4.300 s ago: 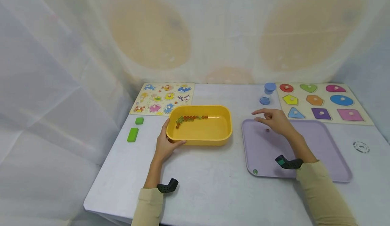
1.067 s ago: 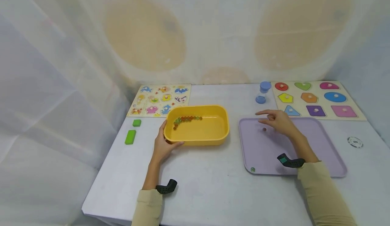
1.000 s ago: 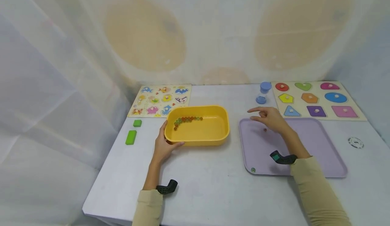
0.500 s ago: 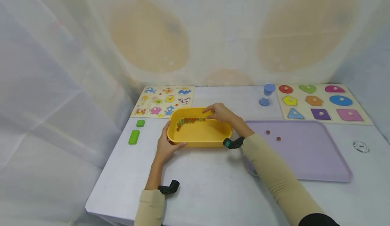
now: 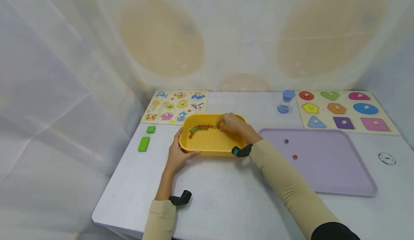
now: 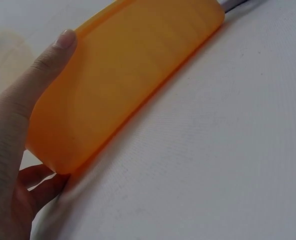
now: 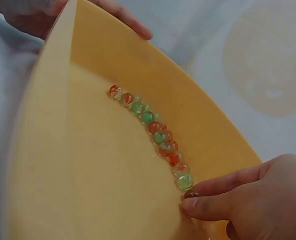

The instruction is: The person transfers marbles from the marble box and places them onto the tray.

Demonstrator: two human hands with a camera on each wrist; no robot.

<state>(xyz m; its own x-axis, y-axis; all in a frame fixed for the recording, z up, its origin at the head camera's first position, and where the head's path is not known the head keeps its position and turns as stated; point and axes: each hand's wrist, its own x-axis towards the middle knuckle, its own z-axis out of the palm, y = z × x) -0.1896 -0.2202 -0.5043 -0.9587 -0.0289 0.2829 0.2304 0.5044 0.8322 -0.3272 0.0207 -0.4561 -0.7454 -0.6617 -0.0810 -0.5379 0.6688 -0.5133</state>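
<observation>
Marble [image 7: 191, 193] inside tub [image 5: 213, 143], pinched by nearly closed right hand [image 7: 260, 200], likely light, hard and slippery, so best to be held across its middle, with left hand [image 5: 177, 157] gripping tub's corner.

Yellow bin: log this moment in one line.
left hand grips yellow bin | right hand pinches marble inside it | purple tray: two marbles visible

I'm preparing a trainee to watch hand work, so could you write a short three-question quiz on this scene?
1. The right hand pinches: (a) a marble, (b) a puzzle piece, (c) the hourglass?
2. True or false: the left hand rests on the purple tray.
3. How many green blocks lie left of the yellow tub?

Key: 1. a. 2. False; it grips the yellow tub. 3. Two.
</observation>
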